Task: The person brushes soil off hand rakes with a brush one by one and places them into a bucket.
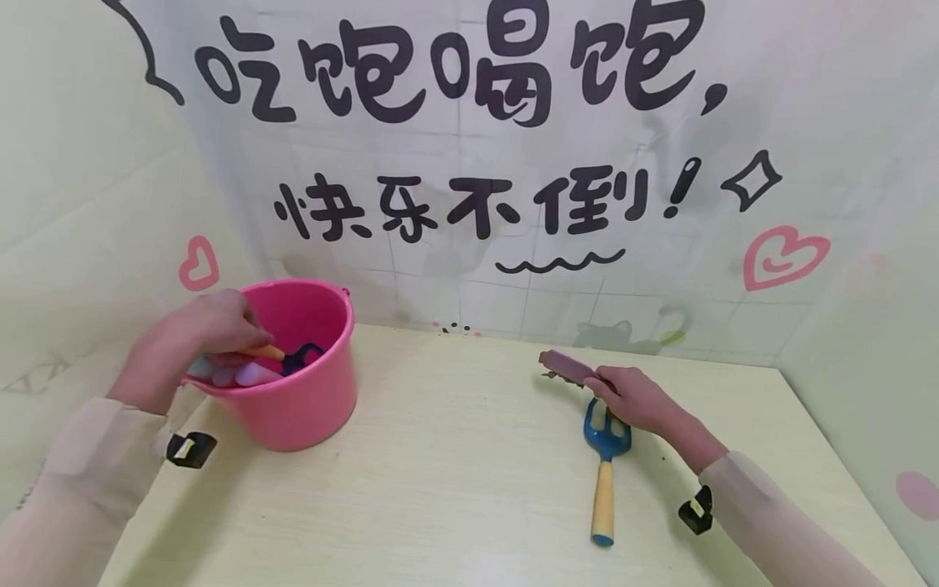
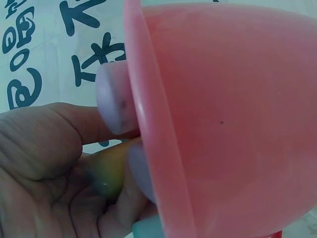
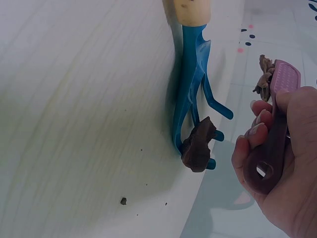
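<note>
My left hand [image 1: 220,330] reaches over the rim of a pink bucket [image 1: 308,408] at the left. Its fingers grip the yellowish handle [image 2: 111,168] of a garden tool whose dark blue head [image 1: 301,357] is down inside the bucket. Out on the right, my right hand [image 1: 634,398] holds a purple long-handled brush [image 3: 272,153] by its handle, which has a hole at the end. Brown ragged clumps [image 3: 265,77] hang from the brush head's far side. Below that hand lies a blue hand fork [image 1: 605,436] with a wooden handle, a brown lump [image 3: 198,146] at its tines.
Several pale purple and teal handle ends [image 1: 257,374] lean at the bucket's near left rim. Dark crumbs [image 3: 123,201] are scattered on the light wooden table [image 1: 440,489]. A printed sheet [image 1: 411,285] with black lettering stands behind the table, with pale walls either side.
</note>
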Motion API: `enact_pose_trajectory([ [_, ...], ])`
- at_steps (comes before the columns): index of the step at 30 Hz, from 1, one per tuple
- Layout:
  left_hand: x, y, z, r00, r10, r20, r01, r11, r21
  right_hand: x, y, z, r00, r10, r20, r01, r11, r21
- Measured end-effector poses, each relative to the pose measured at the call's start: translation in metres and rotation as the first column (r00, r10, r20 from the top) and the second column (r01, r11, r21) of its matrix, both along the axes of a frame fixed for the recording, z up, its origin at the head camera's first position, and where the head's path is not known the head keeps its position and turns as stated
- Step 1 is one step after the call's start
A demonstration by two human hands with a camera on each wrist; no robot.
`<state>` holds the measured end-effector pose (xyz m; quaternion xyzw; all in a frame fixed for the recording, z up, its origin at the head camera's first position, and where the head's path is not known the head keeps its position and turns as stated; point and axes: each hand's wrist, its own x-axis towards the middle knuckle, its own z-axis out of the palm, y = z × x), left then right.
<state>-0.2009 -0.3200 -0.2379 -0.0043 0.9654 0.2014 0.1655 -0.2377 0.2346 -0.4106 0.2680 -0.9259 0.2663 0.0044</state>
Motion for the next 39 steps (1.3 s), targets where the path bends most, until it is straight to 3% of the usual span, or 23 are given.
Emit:
enact_pose_trajectory([
  [3, 0.001, 0.000, 0.002, 1.000, 0.026, 0.015, -0.026, 1.000, 0.004, 0.000, 0.000, 0.000, 1.000, -0.002, 0.000, 0.002, 1.000, -0.002],
  [8, 0.006, 0.001, 0.007, 0.999, 0.045, -0.023, -0.046, 0.997, -0.064, 0.001, 0.002, 0.001, 1.000, 0.002, -0.005, -0.002, 1.000, -0.008],
  [14, 0.014, 0.004, 0.012, 0.991, 0.052, -0.126, -0.072, 0.985, -0.155, 0.000, 0.004, 0.002, 1.000, -0.001, 0.006, 0.001, 1.000, -0.006],
  [18, 0.022, 0.013, 0.016, 0.973, 0.043, -0.227, -0.092, 0.974, -0.209, 0.000, 0.004, 0.004, 1.000, -0.013, 0.007, 0.013, 1.000, 0.001],
  [23, 0.031, 0.038, 0.022, 0.938, 0.015, -0.345, -0.094, 0.972, -0.213, -0.001, 0.007, 0.009, 1.000, -0.027, 0.009, 0.027, 1.000, -0.002],
  [28, 0.038, 0.073, 0.021, 0.883, -0.041, -0.468, -0.049, 0.983, -0.177, -0.003, 0.009, 0.011, 0.999, -0.042, 0.009, 0.043, 0.999, -0.020],
  [31, 0.040, 0.095, 0.017, 0.859, -0.064, -0.508, -0.016, 0.988, -0.151, -0.003, 0.010, 0.011, 0.999, -0.049, 0.008, 0.049, 0.998, -0.026],
  [34, 0.040, 0.116, 0.012, 0.856, -0.087, -0.510, 0.029, 0.992, -0.120, -0.004, 0.011, 0.011, 0.999, -0.048, 0.006, 0.048, 0.998, -0.034],
  [39, 0.035, 0.147, -0.002, 0.870, -0.133, -0.475, 0.095, 0.990, -0.102, -0.003, 0.012, 0.012, 0.998, -0.054, 0.012, 0.055, 0.998, -0.042],
])
